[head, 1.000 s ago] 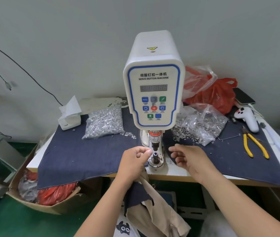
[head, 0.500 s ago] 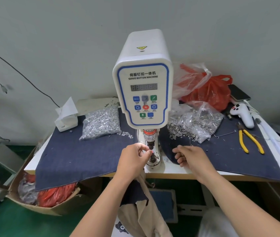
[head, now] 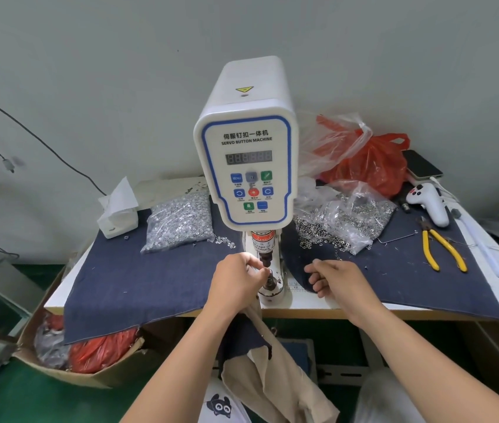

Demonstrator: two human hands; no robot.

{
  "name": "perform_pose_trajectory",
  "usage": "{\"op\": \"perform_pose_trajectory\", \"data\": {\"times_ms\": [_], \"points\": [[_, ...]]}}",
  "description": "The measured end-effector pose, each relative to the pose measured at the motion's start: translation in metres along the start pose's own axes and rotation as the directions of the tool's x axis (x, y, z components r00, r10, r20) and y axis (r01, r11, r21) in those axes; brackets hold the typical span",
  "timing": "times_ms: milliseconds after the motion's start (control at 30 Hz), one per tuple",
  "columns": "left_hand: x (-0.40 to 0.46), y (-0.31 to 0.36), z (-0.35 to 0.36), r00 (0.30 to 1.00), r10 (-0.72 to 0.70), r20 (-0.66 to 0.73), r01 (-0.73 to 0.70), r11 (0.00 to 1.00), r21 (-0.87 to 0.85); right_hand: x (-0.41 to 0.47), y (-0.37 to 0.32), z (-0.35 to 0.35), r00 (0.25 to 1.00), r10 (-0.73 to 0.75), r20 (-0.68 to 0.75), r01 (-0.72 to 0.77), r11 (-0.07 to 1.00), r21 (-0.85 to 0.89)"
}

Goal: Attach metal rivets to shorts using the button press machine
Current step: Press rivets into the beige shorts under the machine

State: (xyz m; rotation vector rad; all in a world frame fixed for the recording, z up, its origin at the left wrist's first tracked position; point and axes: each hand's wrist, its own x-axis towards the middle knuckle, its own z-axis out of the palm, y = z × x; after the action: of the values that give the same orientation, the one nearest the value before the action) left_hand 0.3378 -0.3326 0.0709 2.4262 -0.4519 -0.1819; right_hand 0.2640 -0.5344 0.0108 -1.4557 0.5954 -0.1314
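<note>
Denim cloth (head: pixel 156 279) covers most of the surface (head: pixel 318 308), its front edge drooping over the surface's near-left lip, while a bare white strip shows along the front around the machine's base. Button press machine (head: pixel 246 166) stands upright at the middle, its head overhanging the press post (head: pixel 265 254) near the front edge. Shorts (head: pixel 275 380), beige with a dark panel, hang off the front edge below the left hand. Bagged rivets (head: pixel 181 219) lie left of the machine and another open bag of rivets (head: pixel 352 218) lies right, both back from the edge. Yellow-handled pliers (head: pixel 442 250) rest far right. Left hand (head: pixel 237 283) pinches something small at the post's lower die, too tiny to identify. Right hand (head: pixel 338 280) hovers loosely curled over the cloth just right of the base, holding nothing visible.
</note>
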Motion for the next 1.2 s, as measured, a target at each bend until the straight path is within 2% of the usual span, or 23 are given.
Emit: {"op": "perform_pose_trajectory", "data": {"times_ms": [433, 533, 600, 667, 733, 800, 833, 900, 1000, 1067, 1133, 1200], "points": [[-0.002, -0.009, 0.003, 0.999, 0.015, -0.041, -0.018, 0.995, -0.097, -0.004, -0.001, 0.001, 1.0, -0.008, -0.013, 0.007, 0.999, -0.042], [-0.006, -0.015, 0.002, 0.999, 0.011, -0.044, -0.019, 0.986, -0.168, -0.005, -0.002, 0.0, 1.0, -0.01, -0.005, 0.01, 0.999, -0.048], [-0.008, -0.022, 0.0, 0.997, -0.054, -0.056, 0.036, 0.961, -0.273, -0.007, -0.004, 0.0, 1.0, -0.018, 0.005, 0.018, 0.998, -0.054], [-0.014, -0.03, -0.004, 0.988, -0.152, 0.002, 0.134, 0.869, -0.476, -0.016, -0.008, 0.002, 0.998, -0.055, 0.039, 0.058, 0.994, -0.09], [-0.023, -0.036, -0.008, 0.978, -0.182, 0.099, 0.198, 0.679, -0.707, -0.031, -0.013, 0.009, 0.977, -0.149, 0.151, 0.175, 0.967, -0.183], [-0.033, -0.04, -0.012, 0.974, -0.123, 0.188, 0.223, 0.445, -0.867, -0.05, -0.017, 0.02, 0.899, -0.245, 0.363, 0.364, 0.879, -0.307], [-0.037, -0.04, -0.013, 0.974, -0.064, 0.216, 0.224, 0.359, -0.906, -0.058, -0.019, 0.027, 0.842, -0.252, 0.476, 0.444, 0.825, -0.349], [-0.044, -0.039, -0.015, 0.974, 0.066, 0.217, 0.193, 0.262, -0.946, -0.071, -0.021, 0.04, 0.76, -0.193, 0.62, 0.499, 0.785, -0.367], [-0.052, -0.036, -0.022, 0.972, 0.187, 0.145, 0.101, 0.225, -0.969, -0.078, -0.024, 0.048, 0.757, -0.187, 0.626, 0.489, 0.798, -0.352], [-0.058, -0.038, -0.027, 0.969, 0.225, 0.107, 0.045, 0.264, -0.964, -0.08, -0.027, 0.048, 0.753, -0.207, 0.625, 0.504, 0.792, -0.345], [-0.061, -0.04, -0.03, 0.962, 0.257, 0.09, 0.009, 0.301, -0.954, -0.081, -0.028, 0.047, 0.724, -0.241, 0.647, 0.568, 0.74, -0.36], [-0.064, -0.039, -0.033, 0.948, 0.305, 0.087, -0.01, 0.303, -0.953, -0.083, -0.028, 0.047, 0.696, -0.273, 0.664, 0.607, 0.718, -0.34]]}}
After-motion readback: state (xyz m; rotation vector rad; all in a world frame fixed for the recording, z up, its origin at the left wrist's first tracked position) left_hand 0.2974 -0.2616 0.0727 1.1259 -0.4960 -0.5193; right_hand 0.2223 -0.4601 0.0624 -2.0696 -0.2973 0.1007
